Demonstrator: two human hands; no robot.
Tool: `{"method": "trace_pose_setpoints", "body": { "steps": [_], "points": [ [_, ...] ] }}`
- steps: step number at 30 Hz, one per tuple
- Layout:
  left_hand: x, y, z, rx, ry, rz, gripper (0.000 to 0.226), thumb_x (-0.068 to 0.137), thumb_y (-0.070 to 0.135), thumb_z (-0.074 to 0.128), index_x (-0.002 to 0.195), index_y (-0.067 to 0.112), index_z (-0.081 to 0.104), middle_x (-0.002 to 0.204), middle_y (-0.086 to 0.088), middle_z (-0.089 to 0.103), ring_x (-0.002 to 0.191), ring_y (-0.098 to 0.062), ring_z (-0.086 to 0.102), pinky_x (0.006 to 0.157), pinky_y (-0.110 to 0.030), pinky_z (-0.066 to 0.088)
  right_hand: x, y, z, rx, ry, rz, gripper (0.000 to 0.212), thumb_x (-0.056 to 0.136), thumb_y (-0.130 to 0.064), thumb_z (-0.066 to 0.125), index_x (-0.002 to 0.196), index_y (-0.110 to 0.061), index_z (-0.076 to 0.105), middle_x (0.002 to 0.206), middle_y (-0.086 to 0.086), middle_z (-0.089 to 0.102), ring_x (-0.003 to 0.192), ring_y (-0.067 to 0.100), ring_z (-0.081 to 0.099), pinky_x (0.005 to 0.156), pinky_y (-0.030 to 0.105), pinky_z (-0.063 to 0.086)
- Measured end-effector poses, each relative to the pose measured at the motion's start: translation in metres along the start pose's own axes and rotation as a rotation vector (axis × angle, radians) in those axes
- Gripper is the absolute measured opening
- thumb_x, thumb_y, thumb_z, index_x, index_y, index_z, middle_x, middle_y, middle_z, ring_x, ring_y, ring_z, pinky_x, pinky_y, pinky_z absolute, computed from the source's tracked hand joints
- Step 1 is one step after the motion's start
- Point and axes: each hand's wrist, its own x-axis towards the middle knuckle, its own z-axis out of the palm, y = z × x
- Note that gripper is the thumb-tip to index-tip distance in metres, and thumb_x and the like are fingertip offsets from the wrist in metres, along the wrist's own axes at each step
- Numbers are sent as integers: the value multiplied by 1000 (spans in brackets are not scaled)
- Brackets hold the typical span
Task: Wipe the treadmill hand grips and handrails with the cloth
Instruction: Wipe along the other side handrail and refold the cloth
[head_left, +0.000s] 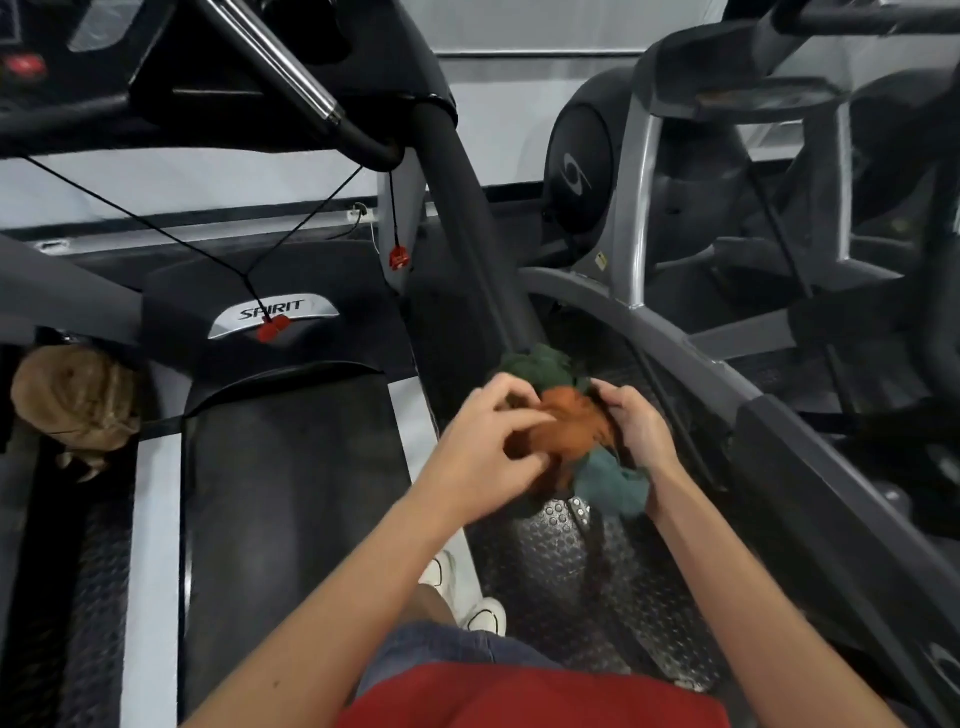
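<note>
The orange and green cloth (566, 431) was bunched up right at the low end of the black treadmill handrail (467, 208). The left hand (483, 441) pinched it with bent fingers. The right hand (639, 431) curled around its other side.

There are two hands, the left hand (483, 447) and the right hand (636, 431), and together they hold one bunched cloth (569, 423). Two red safety clips (274, 327) (399, 258) hang beyond this grip, to its left. Two white shoes (439, 571) (488, 618) stand below it. One dark handrail (467, 208) rises just behind it.
</note>
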Motion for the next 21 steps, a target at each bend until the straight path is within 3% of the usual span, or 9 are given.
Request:
{"method": "trace_pose_setpoints", "body": {
  "steps": [3, 5, 7, 9, 11, 15, 17, 19, 21],
  "points": [
    [20, -13, -7, -26, 161, -35, 36, 70, 2, 60, 104, 11, 70, 109, 6, 47, 102, -7, 50, 92, -7, 34, -5, 1, 3, 70, -50, 28, 33, 95, -16, 32, 87, -15, 64, 67, -3, 71, 60, 9, 65, 51, 19, 50],
    [25, -22, -2, -132, 262, -180, 43, 76, -5, 63, 116, 10, 62, 115, 1, 48, 110, -6, 48, 98, -5, 31, -5, 2, 3, 2, -59, -5, 38, 97, -19, 27, 89, -18, 64, 72, -7, 72, 72, 7, 64, 63, 20, 48],
    [21, -23, 8, -435, 271, -376, 42, 84, 10, 66, 123, 16, 55, 121, 2, 54, 112, -10, 54, 104, -20, 38, -7, 2, 3, -69, -110, -54, 40, 98, -21, 27, 99, -18, 66, 95, -3, 71, 94, 12, 62, 84, 27, 47],
    [4, -14, 18, -756, 224, -507, 34, 86, 19, 64, 117, 30, 55, 117, 8, 63, 110, -8, 59, 103, -33, 43, -10, 3, 3, -102, -118, -76, 32, 98, -19, 35, 106, -17, 66, 105, 1, 70, 100, 15, 63, 85, 27, 49],
    [-15, -4, 26, -857, 186, -520, 35, 84, 19, 65, 112, 37, 54, 110, 15, 66, 108, -7, 61, 99, -34, 47, -10, 3, 4, -106, -110, -98, 26, 95, -12, 43, 107, -17, 67, 104, 3, 71, 97, 15, 66, 78, 23, 53],
    [-25, 3, 33, -681, 217, -436, 59, 72, 29, 76, 120, 44, 46, 123, 8, 53, 111, -7, 56, 97, -23, 46, -12, 1, 6, -94, -108, -123, 26, 93, -3, 43, 102, -14, 65, 85, -2, 73, 79, 9, 69, 67, 19, 55],
    [-10, 0, 29, -533, 251, -352, 57, 66, 40, 72, 114, 52, 44, 121, 3, 44, 111, -4, 52, 95, -12, 41, -12, 1, 7, -87, -101, -143, 25, 93, -1, 44, 94, -15, 64, 76, -6, 73, 72, 6, 69, 62, 16, 54],
    [9, -6, 22, -452, 260, -302, 54, 73, 31, 71, 115, 50, 43, 119, -1, 40, 109, 2, 48, 92, -3, 34, -12, 1, 9, -90, -87, -140, 25, 93, -1, 45, 92, -17, 64, 74, -8, 73, 70, 2, 67, 61, 13, 52],
    [27, -17, 15, -562, 317, -349, 49, 80, 22, 68, 120, 41, 47, 123, -2, 44, 109, 2, 50, 97, -11, 35, -12, 2, 8, -106, -98, -140, 23, 93, -2, 47, 102, -15, 64, 86, -4, 72, 76, 1, 67, 66, 12, 52]
  ]
}}
